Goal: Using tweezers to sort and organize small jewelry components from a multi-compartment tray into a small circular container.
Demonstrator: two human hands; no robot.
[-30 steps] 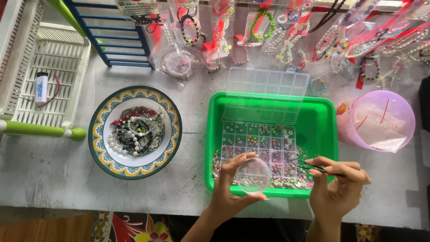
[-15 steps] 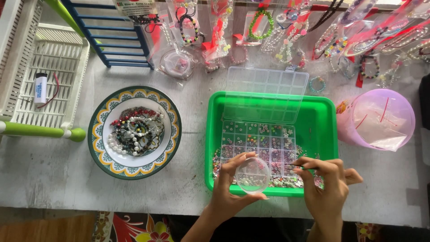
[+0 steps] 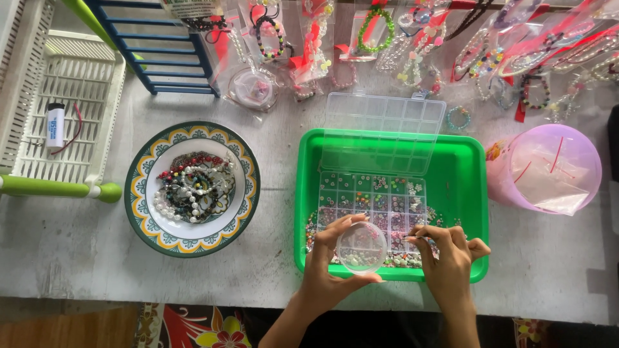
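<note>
Over the near edge of the green tray we find both hands at work. Left hand grips a small clear round cup, thumb under, fingers curled over the far rim; cup sits tilted above the tray's front wall, a few beads visible inside. Right hand is just beside it, to the right, fingertips pinched narrow on a thin dark tool or thread, too small to tell which, its tip pointing toward the cup, w/ a slim gap between. Both hover over the lower rows of the clear compartment box, lid propped open at the back, loose beads scattered in the tray around it. Left of tray, well apart: patterned plate w/ bead strands heaped on it. Right: pink tub. Along far edge: bagged bracelets. Far left: white basket.
</note>
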